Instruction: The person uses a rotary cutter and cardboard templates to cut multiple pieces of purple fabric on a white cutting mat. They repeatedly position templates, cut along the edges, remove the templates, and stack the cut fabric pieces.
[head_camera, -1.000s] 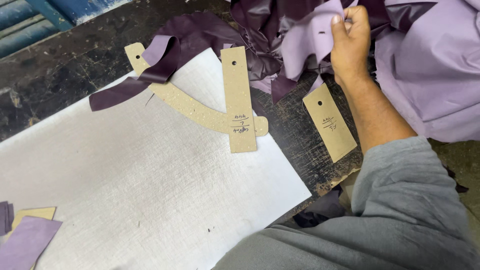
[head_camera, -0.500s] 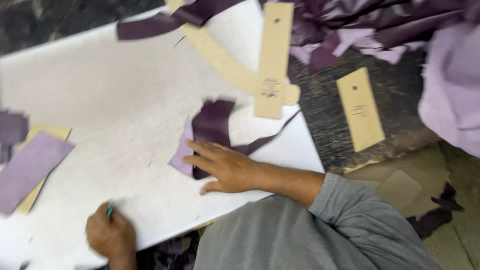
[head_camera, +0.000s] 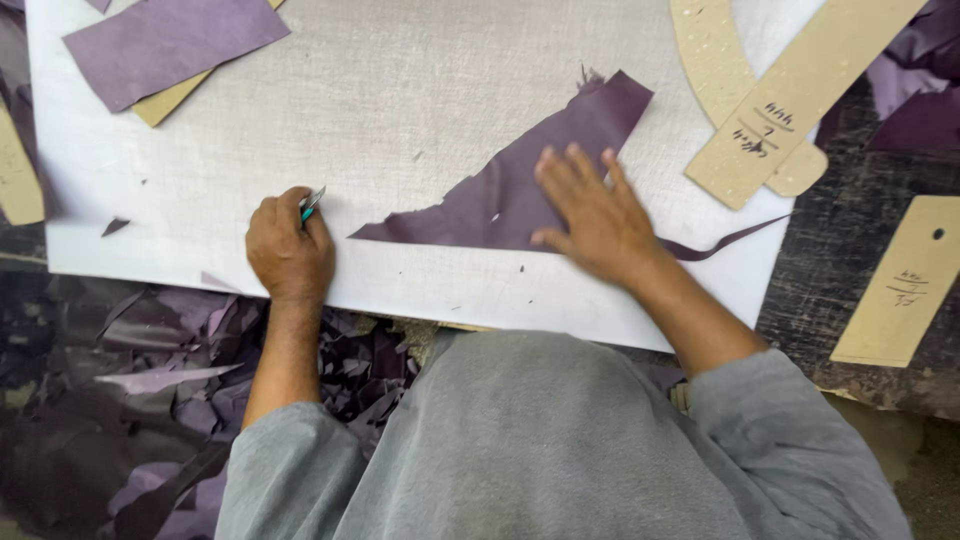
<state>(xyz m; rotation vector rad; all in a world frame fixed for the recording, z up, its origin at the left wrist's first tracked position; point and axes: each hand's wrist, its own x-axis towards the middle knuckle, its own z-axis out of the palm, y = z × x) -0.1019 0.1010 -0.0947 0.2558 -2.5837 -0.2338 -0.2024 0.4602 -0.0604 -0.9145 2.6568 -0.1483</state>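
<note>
We've got the purple scrap (head_camera: 520, 195) lying flat on the white board (head_camera: 300, 130), mid-right. Our right hand (head_camera: 590, 215) rests on its lower right part, fingers spread & flat, gripping nothing. Our left hand (head_camera: 290, 245) sits near the scrap's left tip w/o touching it, fist clenched round a small green-tipped tool (head_camera: 312, 204). Top right: tan card strip (head_camera: 800, 95) crossing a curved card piece (head_camera: 715, 70). Another card (head_camera: 900, 285) off the board at right. Purple offcuts (head_camera: 170, 370) piled below the board edge.
</note>
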